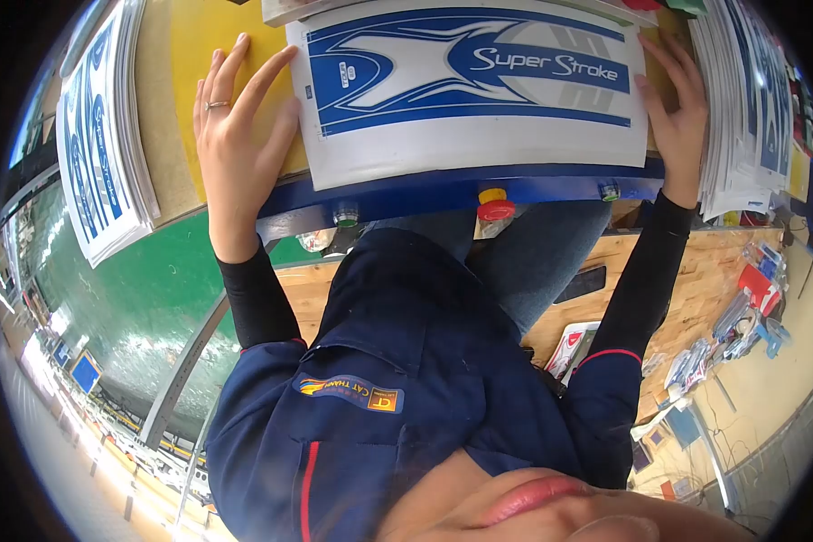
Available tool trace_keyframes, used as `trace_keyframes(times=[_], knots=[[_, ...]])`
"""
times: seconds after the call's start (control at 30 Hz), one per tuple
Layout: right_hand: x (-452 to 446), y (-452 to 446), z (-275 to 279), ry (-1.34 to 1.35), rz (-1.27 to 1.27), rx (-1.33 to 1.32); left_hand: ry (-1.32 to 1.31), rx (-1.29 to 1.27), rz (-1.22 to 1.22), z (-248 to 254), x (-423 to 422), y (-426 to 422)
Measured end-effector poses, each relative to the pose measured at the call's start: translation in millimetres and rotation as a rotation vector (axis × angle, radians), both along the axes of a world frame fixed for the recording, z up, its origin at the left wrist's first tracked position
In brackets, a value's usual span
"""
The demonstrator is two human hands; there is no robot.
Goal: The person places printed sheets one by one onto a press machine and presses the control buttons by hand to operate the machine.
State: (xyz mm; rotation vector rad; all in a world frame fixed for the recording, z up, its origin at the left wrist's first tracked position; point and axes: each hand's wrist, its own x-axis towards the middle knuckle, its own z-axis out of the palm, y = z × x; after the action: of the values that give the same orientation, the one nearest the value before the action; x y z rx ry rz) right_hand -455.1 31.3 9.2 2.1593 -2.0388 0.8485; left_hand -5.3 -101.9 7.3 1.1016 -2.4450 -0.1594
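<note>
Left hand and right hand, unclenched, grasping nothing, touch 2 sides of the printed sheet near the front edge of the bench.

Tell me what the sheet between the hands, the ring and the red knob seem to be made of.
Sheet: paper or thin plastic film, smooth; it looks thin and flat, with crisp blue and grey print on white.
Ring: probably polished metal; a slim, pale band that looks shiny.
Red knob: likely smooth plastic, judging by its even, strong colour.
</note>
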Motion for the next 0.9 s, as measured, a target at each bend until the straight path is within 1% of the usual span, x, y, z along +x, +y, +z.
trace_keyframes(times=[0.13,0.23,0.4,0.5,0.7,0.8,0.9], knots=[[0.5,-1.0,-0.9,-0.019,0.026,-0.037,0.007,0.005,-0.001,2.3,-0.9,0.7],[19.3,7.4,14.6,-0.057,-0.22,0.148,0.019,0.0,-0.004,1.4,-1.5,0.0],[23.1,4.9,21.3,-0.119,-0.182,0.127,0.013,-0.017,0.001,2.0,-1.9,1.1],[23.7,5.0,21.9,-0.106,-0.163,0.108,0.008,-0.005,0.004,2.5,-1.7,1.3],[25.3,5.5,21.7,-0.079,-0.225,0.137,-0.012,-0.022,0.007,2.0,-1.3,1.6],[24.3,6.2,20.3,-0.043,-0.199,0.1,-0.008,-0.027,0.004,1.1,-0.8,1.2],[23.9,6.9,21.0,-0.108,-0.184,0.117,0.021,-0.024,0.001,0.7,-0.9,1.3]])
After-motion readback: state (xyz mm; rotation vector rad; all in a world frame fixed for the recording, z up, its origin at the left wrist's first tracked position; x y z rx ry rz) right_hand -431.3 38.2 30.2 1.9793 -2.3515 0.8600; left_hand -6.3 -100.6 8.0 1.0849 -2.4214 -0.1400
